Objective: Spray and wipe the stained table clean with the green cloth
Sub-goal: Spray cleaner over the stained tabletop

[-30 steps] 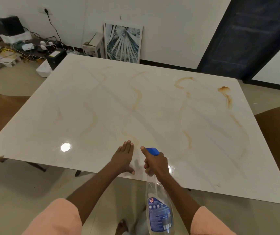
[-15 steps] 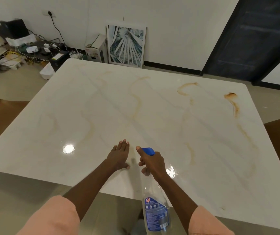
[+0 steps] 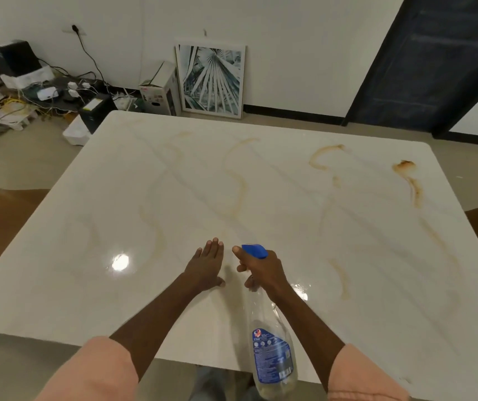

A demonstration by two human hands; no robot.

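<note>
While the left hand [image 3: 207, 266] braces flat, fingers together, the right hand [image 3: 262, 270] grips the spray bottle [image 3: 272, 348], nozzle toward twelve o'clock stains.

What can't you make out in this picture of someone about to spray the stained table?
All in the head view:
- Green cloth: not in view anywhere.
- Spray bottle label: print too small to read.
- Trigger: covered by the right hand, so whether it is squeezed is unclear.
- Table near right corner: cut off by the frame's edge.
- Under the flat left hand: hidden.
</note>
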